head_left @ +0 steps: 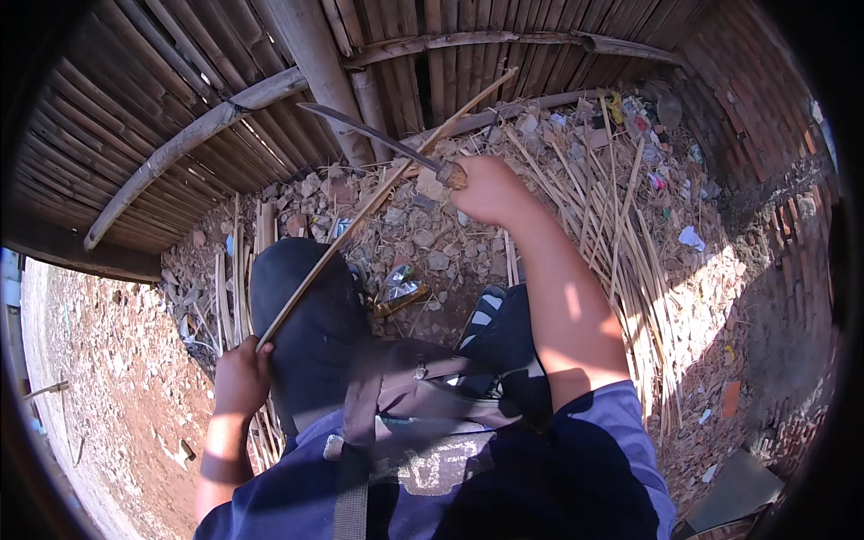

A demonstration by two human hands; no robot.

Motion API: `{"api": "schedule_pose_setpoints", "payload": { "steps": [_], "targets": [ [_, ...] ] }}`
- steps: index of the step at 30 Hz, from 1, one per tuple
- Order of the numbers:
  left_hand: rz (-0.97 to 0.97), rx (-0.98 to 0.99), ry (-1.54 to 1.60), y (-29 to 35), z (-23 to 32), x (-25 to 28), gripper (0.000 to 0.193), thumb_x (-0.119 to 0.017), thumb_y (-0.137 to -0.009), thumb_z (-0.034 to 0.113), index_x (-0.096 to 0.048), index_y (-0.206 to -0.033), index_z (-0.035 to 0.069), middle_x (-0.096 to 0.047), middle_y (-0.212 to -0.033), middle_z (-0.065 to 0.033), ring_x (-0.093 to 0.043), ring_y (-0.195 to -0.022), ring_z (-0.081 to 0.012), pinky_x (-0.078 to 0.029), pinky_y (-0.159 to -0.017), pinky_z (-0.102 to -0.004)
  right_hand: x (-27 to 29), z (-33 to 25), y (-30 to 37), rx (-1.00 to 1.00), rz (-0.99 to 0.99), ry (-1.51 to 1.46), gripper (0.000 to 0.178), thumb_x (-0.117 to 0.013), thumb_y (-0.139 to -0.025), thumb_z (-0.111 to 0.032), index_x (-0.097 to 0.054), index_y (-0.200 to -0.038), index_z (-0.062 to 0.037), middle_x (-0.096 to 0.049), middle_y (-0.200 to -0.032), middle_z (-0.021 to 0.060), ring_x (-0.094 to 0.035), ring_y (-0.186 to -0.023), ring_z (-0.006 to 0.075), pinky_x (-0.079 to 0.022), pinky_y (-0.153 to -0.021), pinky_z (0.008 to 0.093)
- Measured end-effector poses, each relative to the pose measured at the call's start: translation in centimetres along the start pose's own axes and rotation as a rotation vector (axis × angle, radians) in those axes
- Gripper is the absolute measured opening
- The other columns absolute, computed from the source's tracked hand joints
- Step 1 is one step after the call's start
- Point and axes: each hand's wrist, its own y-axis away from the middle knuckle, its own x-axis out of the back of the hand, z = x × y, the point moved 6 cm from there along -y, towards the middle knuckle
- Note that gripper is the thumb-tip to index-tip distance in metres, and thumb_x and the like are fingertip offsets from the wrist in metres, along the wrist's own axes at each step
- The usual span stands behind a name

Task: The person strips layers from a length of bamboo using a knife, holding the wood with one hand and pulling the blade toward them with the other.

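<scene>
My left hand (pixel 242 378) is closed round the near end of a long, thin bamboo strip (pixel 335 247). The strip slants up and away to the right, passing over my dark-trousered left knee. In my right hand (pixel 490 191) is the handle of a machete (pixel 382 138), its narrow dark blade pointing to the far left. Blade and strip cross just left of my right fist; whether they touch I cannot tell.
Bundles of bamboo strips (pixel 637 310) lie on the right, with more strips (pixel 220 301) by my left leg. Rubble and litter (pixel 423 238) cover the ground. Ahead rises a bamboo slat wall (pixel 135 135) with curved poles; a brick wall (pixel 751 99) bounds the right.
</scene>
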Motion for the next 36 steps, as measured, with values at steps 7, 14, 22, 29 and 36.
{"api": "schedule_pose_setpoints", "payload": {
  "steps": [7, 14, 22, 29, 36],
  "targets": [
    [0.04, -0.027, -0.007, 0.3, -0.1, -0.7, 0.027, -0.06, -0.1, 0.026, -0.057, -0.086, 0.002, -0.064, -0.071, -0.0261, -0.064, -0.069, -0.0484, -0.049, -0.062, -0.0554, -0.4, 2.1, -0.6, -0.041, -0.081, -0.128, 0.031, -0.067, -0.074, -0.016, -0.07, -0.103, -0.0058, -0.071, -0.086, 0.0206, -0.069, -0.087, 0.0382, -0.054, -0.079, 0.0454],
    [-0.023, -0.015, 0.022, -0.8, 0.4, 0.1, 0.029, -0.06, -0.1, 0.026, -0.056, -0.084, 0.002, -0.063, -0.069, -0.026, -0.063, -0.069, -0.0486, -0.048, -0.062, -0.0561, 0.6, 0.7, -0.5, -0.024, 0.035, -0.032, 0.029, -0.069, -0.074, -0.019, -0.072, -0.1, -0.007, -0.071, -0.089, 0.0206, -0.069, -0.087, 0.0383, -0.054, -0.078, 0.0463],
    [0.0, -0.009, -0.015, -0.1, -0.2, 0.1, 0.029, -0.06, -0.1, 0.024, -0.057, -0.082, 0.001, -0.061, -0.066, -0.0267, -0.062, -0.068, -0.0501, -0.048, -0.061, -0.0564, 0.2, 4.9, -1.2, -0.085, 0.094, -0.165, 0.03, -0.07, -0.074, -0.018, -0.073, -0.101, -0.0059, -0.071, -0.092, 0.0233, -0.07, -0.088, 0.0381, -0.054, -0.079, 0.0471],
    [-0.061, 0.014, 0.004, 1.1, -1.2, 1.3, 0.029, -0.061, -0.099, 0.023, -0.058, -0.08, 0.001, -0.061, -0.067, -0.0276, -0.062, -0.07, -0.0508, -0.047, -0.062, -0.057, 0.1, 2.4, -0.9, -0.06, 0.047, -0.053, 0.034, -0.069, -0.073, -0.017, -0.072, -0.105, -0.0056, -0.072, -0.098, 0.0209, -0.069, -0.092, 0.0386, -0.054, -0.082, 0.0471],
    [0.067, 0.01, -0.088, 3.4, -5.4, -0.7, 0.027, -0.061, -0.098, 0.022, -0.055, -0.08, 0.003, -0.06, -0.064, -0.0257, -0.062, -0.066, -0.0489, -0.048, -0.06, -0.057, -1.0, -1.5, -0.1, 0.125, -0.147, 0.04, 0.029, -0.068, -0.074, -0.017, -0.069, -0.099, -0.0047, -0.071, -0.092, 0.0194, -0.07, -0.089, 0.036, -0.054, -0.078, 0.0448]
  ]
}}
